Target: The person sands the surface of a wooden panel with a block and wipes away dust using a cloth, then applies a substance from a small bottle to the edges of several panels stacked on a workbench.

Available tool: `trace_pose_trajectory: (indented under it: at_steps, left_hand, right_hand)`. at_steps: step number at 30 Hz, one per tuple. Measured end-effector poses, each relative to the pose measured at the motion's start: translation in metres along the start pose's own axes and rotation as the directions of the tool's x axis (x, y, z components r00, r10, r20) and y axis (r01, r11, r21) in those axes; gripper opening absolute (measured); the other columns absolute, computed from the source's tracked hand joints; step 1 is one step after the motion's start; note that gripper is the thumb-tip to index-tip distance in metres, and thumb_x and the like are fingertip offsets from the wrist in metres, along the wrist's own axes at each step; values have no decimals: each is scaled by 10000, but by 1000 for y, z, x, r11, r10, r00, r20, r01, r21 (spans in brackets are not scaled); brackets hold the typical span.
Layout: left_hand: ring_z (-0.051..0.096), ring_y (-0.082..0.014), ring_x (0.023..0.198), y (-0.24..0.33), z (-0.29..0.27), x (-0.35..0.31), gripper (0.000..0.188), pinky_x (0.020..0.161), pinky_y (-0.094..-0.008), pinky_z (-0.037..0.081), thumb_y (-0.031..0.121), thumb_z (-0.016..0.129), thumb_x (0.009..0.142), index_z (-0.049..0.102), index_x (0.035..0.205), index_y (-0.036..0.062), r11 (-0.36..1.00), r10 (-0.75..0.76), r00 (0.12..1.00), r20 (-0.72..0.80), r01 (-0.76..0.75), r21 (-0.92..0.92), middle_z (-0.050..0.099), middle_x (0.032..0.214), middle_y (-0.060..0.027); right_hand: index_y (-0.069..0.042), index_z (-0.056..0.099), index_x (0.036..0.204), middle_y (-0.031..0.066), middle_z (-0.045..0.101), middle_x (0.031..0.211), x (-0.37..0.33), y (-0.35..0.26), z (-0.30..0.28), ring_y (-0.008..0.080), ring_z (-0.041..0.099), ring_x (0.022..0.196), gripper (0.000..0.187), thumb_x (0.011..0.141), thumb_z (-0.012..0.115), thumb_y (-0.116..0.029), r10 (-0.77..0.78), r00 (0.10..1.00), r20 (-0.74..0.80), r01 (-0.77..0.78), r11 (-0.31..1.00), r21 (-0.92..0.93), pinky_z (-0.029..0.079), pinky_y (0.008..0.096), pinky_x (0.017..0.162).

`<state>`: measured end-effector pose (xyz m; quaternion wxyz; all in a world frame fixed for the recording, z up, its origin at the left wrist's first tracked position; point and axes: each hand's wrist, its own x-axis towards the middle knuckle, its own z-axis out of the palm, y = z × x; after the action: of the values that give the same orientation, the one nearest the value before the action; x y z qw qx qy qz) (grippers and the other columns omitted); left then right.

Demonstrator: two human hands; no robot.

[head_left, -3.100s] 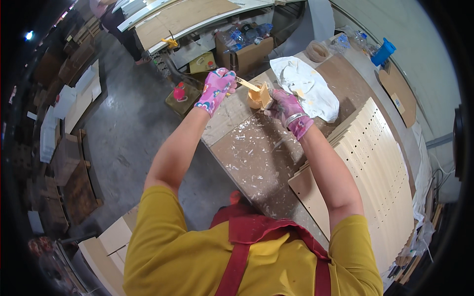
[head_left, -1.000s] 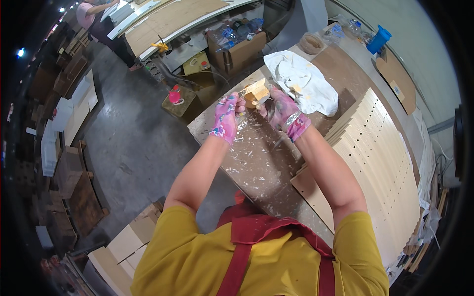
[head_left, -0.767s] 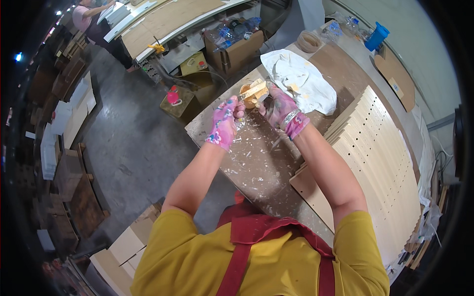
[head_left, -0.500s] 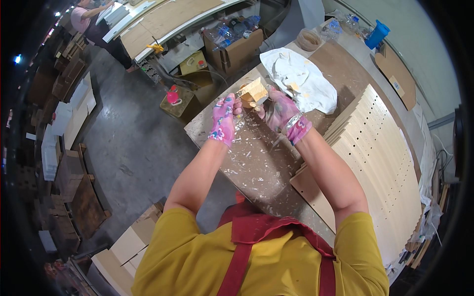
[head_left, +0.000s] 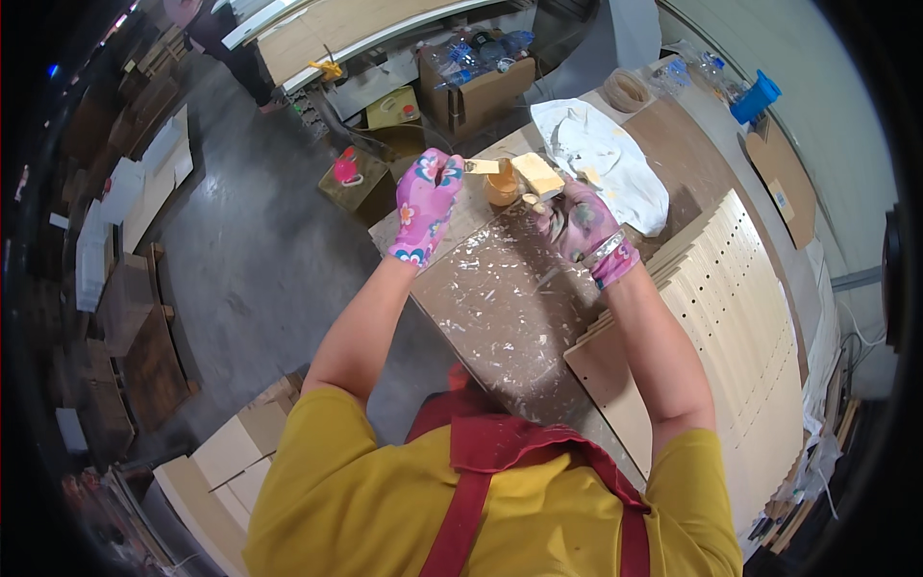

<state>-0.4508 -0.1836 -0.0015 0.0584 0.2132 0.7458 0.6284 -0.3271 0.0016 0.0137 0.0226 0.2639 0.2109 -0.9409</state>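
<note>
My left hand (head_left: 426,204), in a pink flowered glove, is closed around a small putty knife (head_left: 482,166), its pale flat blade pointing right. In my right hand (head_left: 580,228), whose pink glove is stained and taped at the wrist, is a small rectangular plate (head_left: 536,174) thick with cream-coloured paste. The fingers grip its near right side, and its handle, if any, is hidden. An orange-brown jar (head_left: 501,188) stands on the worktable (head_left: 500,288) between the hands, just behind the plate. To the right of it lies a crumpled white cloth (head_left: 615,159) with yellowish stains.
Overlapping pale wooden panels (head_left: 721,337) with drilled holes fill the table's right side. At the back are a round tub (head_left: 627,91) and a blue cup (head_left: 756,98). Beyond the table stand a carton of plastic bottles (head_left: 481,96) and a canister (head_left: 365,188). Another person (head_left: 226,43) stands far left.
My hands have moved apart, the left one drawing away with the putty knife. The plate's pasted face now shows beside the jar. The view has shifted slightly.
</note>
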Motion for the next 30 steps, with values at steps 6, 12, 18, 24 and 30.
trace_pose_trajectory:
  at_steps: [6, 12, 18, 24, 30]
  left_hand:
    - [539, -236, 599, 24, 2, -4, 201, 570, -339, 425, 218, 628, 862, 563, 792, 41, 923, 212, 977, 37, -213, 322, 554, 677, -107]
    - [588, -308, 715, 26, 8, 6, 74, 612, -377, 453, 98, 616, 767, 555, 772, 57, 761, 465, 874, 143, -477, 440, 576, 728, -114]
    - [584, -324, 742, 26, 3, 17, 82, 637, -388, 456, 95, 609, 777, 541, 764, 49, 789, 402, 885, 236, -465, 402, 582, 752, -130]
    - [573, -339, 751, 38, 1, 15, 165, 644, -398, 454, 179, 615, 823, 536, 772, 44, 767, 395, 880, 264, -474, 433, 570, 753, -137]
    - [575, -338, 783, 41, 2, 19, 172, 668, -410, 452, 197, 611, 832, 549, 796, 41, 741, 460, 844, 277, -536, 404, 574, 770, -136]
  right_hand:
    - [-68, 503, 1122, 133, 615, 899, 9, -4, 5, 206, 601, 605, 268, 992, 443, -294, -117, 993, -11, 115, 985, -130, 527, 287, 496]
    - [-104, 531, 1088, 53, 594, 876, 8, 10, 14, 137, 598, 690, 206, 971, 490, -268, -261, 965, 18, 232, 822, -520, 508, 234, 489]
    - [-87, 530, 1106, 67, 588, 864, -8, -8, 13, 155, 601, 645, 253, 968, 496, -297, -129, 986, -106, 46, 817, -575, 529, 229, 498]
    - [-71, 561, 1048, 56, 599, 809, -5, -1, 8, 162, 600, 603, 233, 951, 523, -279, -247, 966, -77, 165, 816, -554, 507, 235, 497]
    - [-7, 571, 1048, 139, 639, 901, 9, 12, 22, 256, 632, 765, 339, 892, 602, -306, -547, 781, 302, 353, -12, -936, 491, 326, 693]
